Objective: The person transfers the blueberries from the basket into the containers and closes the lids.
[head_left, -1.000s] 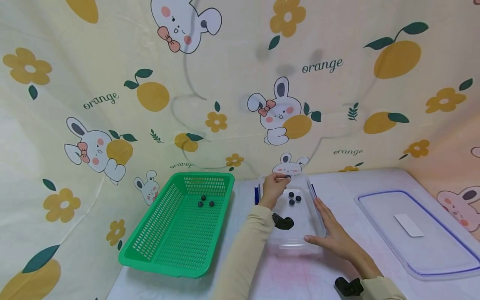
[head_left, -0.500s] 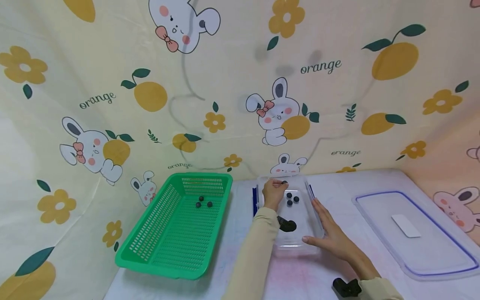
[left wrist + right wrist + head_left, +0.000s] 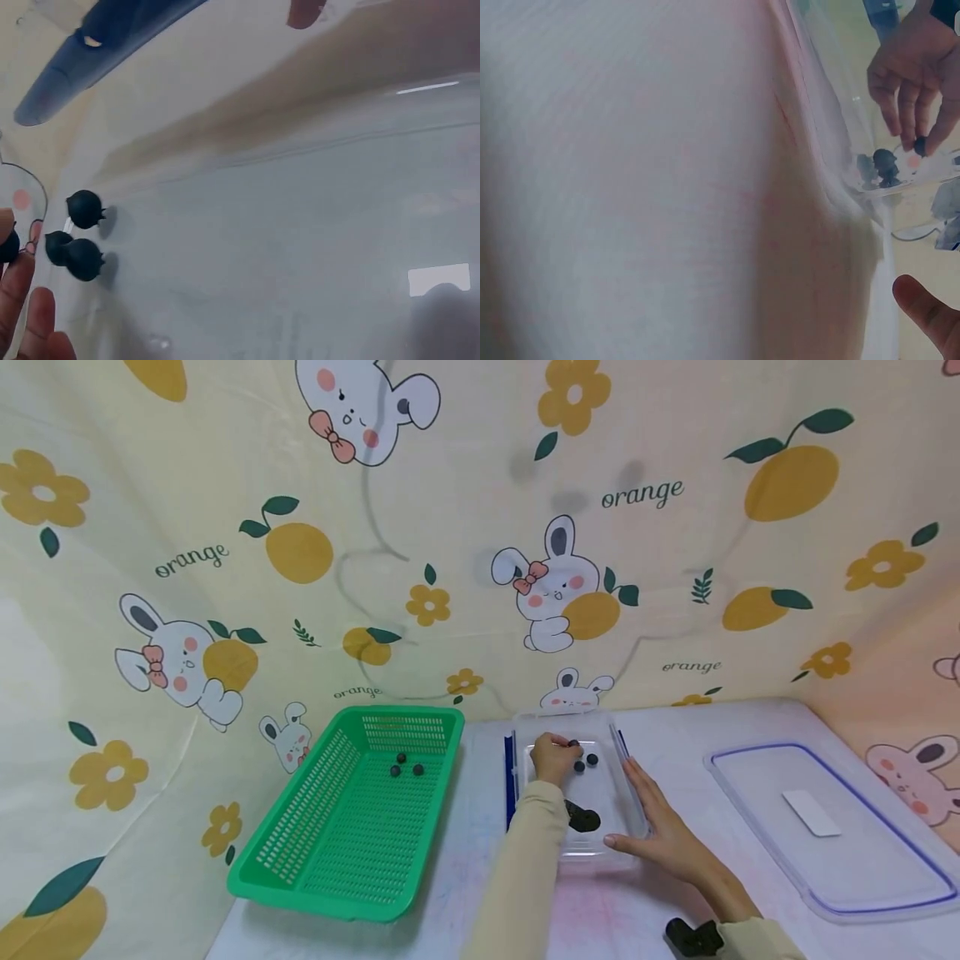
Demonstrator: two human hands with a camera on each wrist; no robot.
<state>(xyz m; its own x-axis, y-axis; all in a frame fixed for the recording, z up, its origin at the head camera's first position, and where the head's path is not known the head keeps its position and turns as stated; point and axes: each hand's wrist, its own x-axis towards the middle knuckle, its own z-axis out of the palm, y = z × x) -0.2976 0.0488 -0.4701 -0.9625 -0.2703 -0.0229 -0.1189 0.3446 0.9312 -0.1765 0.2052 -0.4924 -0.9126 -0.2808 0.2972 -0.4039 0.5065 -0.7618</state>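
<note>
Held ball (image 3: pixel 9 248) cropped, left wrist view

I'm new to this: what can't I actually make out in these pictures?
Left wrist view: part of the dark ball in the left hand, cut off by the left edge.
Right wrist view: the right hand beyond its thumb, cut off by the right edge.
Head view: any print on the white label, too small to tell.

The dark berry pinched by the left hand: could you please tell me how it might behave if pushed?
Being round, the dark berry would probably roll. Small beside the left hand pinching it, it is likely light too.
</note>
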